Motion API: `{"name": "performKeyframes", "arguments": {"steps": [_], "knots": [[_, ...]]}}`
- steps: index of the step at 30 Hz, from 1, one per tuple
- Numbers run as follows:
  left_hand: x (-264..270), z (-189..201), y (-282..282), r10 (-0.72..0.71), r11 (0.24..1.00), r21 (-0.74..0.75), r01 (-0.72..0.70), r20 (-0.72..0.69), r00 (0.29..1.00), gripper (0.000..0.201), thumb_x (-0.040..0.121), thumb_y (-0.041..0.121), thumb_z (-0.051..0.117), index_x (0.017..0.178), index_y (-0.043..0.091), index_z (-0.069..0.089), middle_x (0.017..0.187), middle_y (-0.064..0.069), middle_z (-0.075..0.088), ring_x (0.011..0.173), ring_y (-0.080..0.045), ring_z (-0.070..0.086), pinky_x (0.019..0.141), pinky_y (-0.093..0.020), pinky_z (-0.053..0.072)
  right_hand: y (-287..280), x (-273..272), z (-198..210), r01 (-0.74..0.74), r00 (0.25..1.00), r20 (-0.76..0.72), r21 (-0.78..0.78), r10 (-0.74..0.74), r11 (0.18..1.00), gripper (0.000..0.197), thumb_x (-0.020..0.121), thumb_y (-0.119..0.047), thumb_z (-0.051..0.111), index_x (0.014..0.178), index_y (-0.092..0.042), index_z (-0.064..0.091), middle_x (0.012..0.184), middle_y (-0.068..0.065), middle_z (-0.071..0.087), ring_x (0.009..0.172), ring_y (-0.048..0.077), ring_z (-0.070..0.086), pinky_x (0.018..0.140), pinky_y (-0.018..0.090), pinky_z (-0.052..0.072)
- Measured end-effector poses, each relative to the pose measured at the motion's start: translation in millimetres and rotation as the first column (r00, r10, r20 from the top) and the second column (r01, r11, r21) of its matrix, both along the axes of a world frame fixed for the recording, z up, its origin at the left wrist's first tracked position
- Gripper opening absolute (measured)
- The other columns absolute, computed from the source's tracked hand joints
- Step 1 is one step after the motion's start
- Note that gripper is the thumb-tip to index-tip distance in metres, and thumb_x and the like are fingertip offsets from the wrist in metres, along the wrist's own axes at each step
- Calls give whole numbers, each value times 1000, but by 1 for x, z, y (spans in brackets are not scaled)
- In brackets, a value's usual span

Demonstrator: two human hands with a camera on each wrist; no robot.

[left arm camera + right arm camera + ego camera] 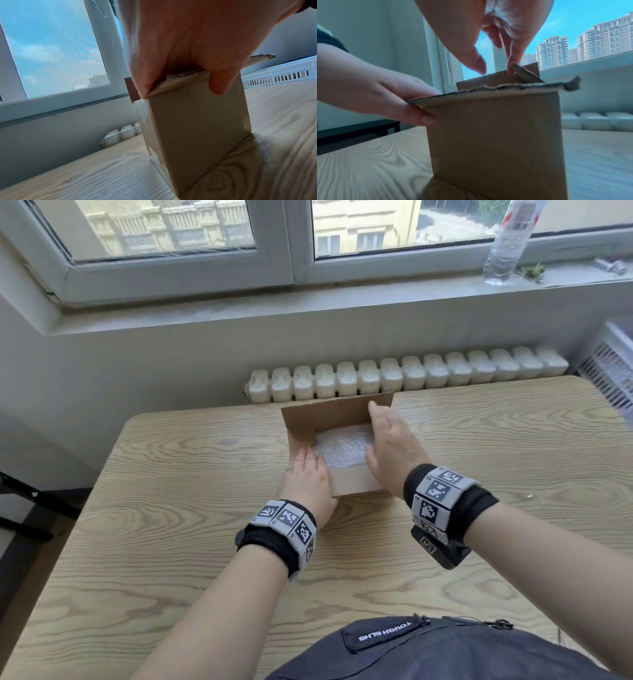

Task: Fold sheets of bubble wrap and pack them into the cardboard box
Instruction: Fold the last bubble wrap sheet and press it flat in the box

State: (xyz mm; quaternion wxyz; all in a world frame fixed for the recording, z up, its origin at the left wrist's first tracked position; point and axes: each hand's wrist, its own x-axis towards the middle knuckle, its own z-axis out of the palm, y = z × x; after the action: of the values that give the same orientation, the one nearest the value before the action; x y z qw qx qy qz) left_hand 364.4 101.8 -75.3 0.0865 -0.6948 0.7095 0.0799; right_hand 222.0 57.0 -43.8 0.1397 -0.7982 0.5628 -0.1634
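Observation:
An open cardboard box [356, 482] stands mid-table with a folded sheet of bubble wrap [342, 448] lying inside it. My left hand [306, 470] is at its near-left corner. In the left wrist view the left hand [181, 65] pinches the torn near flap of the box [197, 128], fingers over the top and thumb on the outside wall. My right hand [383, 433] reaches over the box's right side with fingers extended. In the right wrist view one fingertip of the right hand [495, 67] touches the raised right flap [525, 73], holding nothing.
The wooden table [171, 525] extends wide on both sides of the box. A radiator [394, 378] runs behind its far edge. A plastic water bottle [507, 244] stands on the windowsill, and a white slatted crate [613, 371] sits at the far right.

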Motion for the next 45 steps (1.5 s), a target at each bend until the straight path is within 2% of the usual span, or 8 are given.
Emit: {"name": "performKeyframes", "arguments": {"steps": [4, 8, 12, 17, 24, 28, 40, 45], "knots": [[3, 2, -1, -16, 1000, 12, 16, 6, 1000, 81, 91, 45, 48, 149, 2, 12, 158, -16, 10, 147, -27, 6, 121, -36, 9, -15, 0, -8, 116, 983, 110, 259, -149, 959, 51, 90, -11, 49, 139, 0, 38, 145, 16, 35, 132, 27, 40, 113, 34, 32], [4, 3, -4, -34, 999, 16, 34, 25, 999, 80, 92, 46, 47, 149, 1, 13, 158, -17, 12, 147, -27, 8, 121, -36, 10, -20, -10, -13, 103, 988, -142, 260, -68, 960, 45, 94, -41, 40, 115, -6, 57, 134, 13, 49, 132, 30, 37, 110, 37, 26], [4, 4, -8, -38, 999, 28, 37, 44, 998, 77, 93, 46, 44, 149, 2, 14, 158, -17, 12, 147, -27, 8, 121, -36, 11, -4, -26, -16, -54, 929, -326, 345, 174, 937, 91, 84, -72, 25, 151, -10, 16, 160, 7, 4, 149, 20, -4, 120, 34, 1], [4, 8, -9, -43, 999, 18, 43, 27, 999, 65, 91, 45, 48, 143, 9, 31, 156, -16, 17, 146, -28, 12, 120, -37, 15, -14, -27, -8, -110, 827, -473, 395, 304, 912, 117, 64, -89, 28, 151, -13, 10, 161, 2, 1, 148, 18, -6, 121, 42, -3], [19, 21, -14, -12, 995, 99, 28, -162, 987, 48, 88, 44, 51, 131, 22, 52, 142, -11, 44, 133, -25, 37, 109, -37, 35, -35, -27, 1, -127, 884, -353, 446, 305, 886, 61, 87, -40, 55, 133, -2, 49, 157, 8, 23, 146, 22, 18, 116, 38, 26], [40, 36, -22, 156, 981, -29, -190, -462, 873, 32, 89, 24, 56, 120, 22, 62, 121, 2, 64, 114, -16, 56, 97, -31, 46, -49, -39, 12, -53, 998, -20, 404, 67, 913, 36, 83, -33, 64, 110, -9, 70, 110, 8, 70, 99, 18, 63, 84, 29, 48], [21, 10, -17, -28, 969, -246, 14, -50, 998, 32, 93, 15, 42, 115, 24, 62, 120, 5, 59, 115, -19, 50, 97, -30, 36, -34, -19, -28, -37, 965, -257, 60, 51, 998, 29, 92, -16, 49, 114, -17, 67, 127, 4, 52, 122, 25, 42, 99, 35, 39], [12, 6, -9, -15, 984, -177, 9, -33, 999, 40, 94, 46, 40, 114, 18, 60, 117, 4, 58, 112, -18, 52, 90, -31, 43, -25, -16, -31, -77, 941, -332, -9, 70, 997, 33, 89, -12, 42, 114, -11, 64, 125, 6, 53, 120, 26, 44, 100, 35, 33]]}}
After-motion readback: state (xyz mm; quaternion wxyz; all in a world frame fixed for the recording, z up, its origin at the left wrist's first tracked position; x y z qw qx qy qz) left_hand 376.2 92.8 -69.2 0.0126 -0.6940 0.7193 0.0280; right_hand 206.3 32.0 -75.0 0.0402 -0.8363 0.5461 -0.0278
